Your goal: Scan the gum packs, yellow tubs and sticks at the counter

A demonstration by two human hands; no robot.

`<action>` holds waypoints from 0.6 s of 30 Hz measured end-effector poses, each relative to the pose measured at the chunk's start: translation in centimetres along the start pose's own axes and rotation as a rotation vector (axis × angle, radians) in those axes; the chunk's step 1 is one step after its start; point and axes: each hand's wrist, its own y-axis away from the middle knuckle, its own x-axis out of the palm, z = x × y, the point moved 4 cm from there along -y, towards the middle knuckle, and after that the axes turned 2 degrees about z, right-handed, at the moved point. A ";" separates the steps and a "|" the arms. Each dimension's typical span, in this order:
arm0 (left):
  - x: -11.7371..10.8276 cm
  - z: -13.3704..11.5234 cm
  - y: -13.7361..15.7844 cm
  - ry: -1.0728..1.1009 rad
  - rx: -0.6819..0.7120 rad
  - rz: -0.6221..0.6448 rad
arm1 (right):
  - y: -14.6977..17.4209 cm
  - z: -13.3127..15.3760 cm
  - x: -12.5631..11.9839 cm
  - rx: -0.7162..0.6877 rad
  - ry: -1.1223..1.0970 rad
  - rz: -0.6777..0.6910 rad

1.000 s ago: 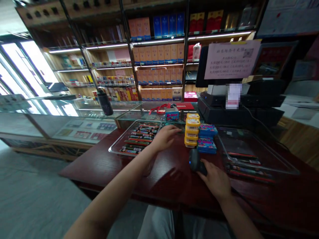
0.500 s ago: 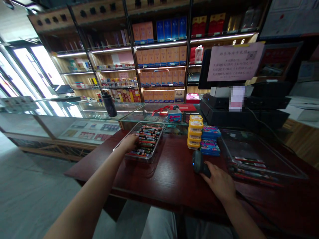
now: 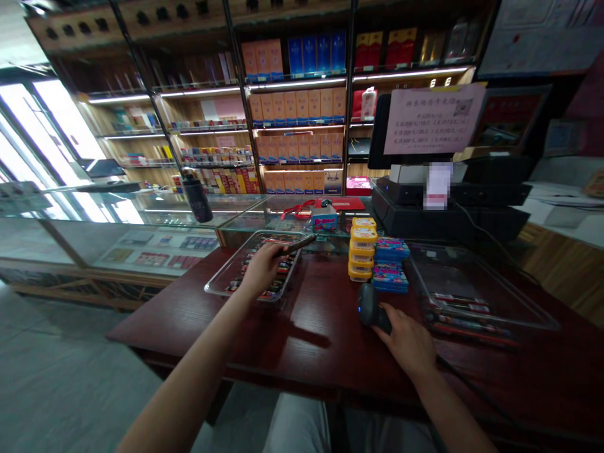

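Observation:
My left hand (image 3: 263, 269) is closed around one end of a slim dark stick-shaped item (image 3: 301, 244), lifted above a clear plastic tray (image 3: 212, 284). Several similar slim items with coloured wrappers (image 3: 245, 255) lie in that tray, partly behind my hand. What kind of goods they are, I cannot tell. My right hand (image 3: 409, 343) grips the handle of a black barcode scanner (image 3: 369, 306) with a small blue light, low over the table. Beyond the scanner stand a stack of yellow-lidded tubs (image 3: 362, 255) and some blue printed packets (image 3: 389, 277).
On the right of the dark red table (image 3: 325, 371) lies a second clear tray (image 3: 500, 296), with several slim sticks around its near edge. A monitor with a pink notice (image 3: 431, 123) stands behind. A dark bottle (image 3: 197, 200) is on the glass counter (image 3: 250, 211).
My left hand has come up out of the tray to the right with one stick in it. My right hand still holds the scanner. The view has shifted slightly.

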 end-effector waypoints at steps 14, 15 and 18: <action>15.2 -3.4 5.5 1.198 -0.435 0.186 | 0.3 0.1 0.0 -0.003 -0.060 0.042; 15.3 -3.2 5.4 1.218 -0.444 0.184 | 0.3 0.1 -0.1 -0.004 -0.092 0.048; 15.3 -2.8 5.3 1.258 -0.461 0.170 | 0.1 -0.1 -0.4 0.019 -0.225 0.089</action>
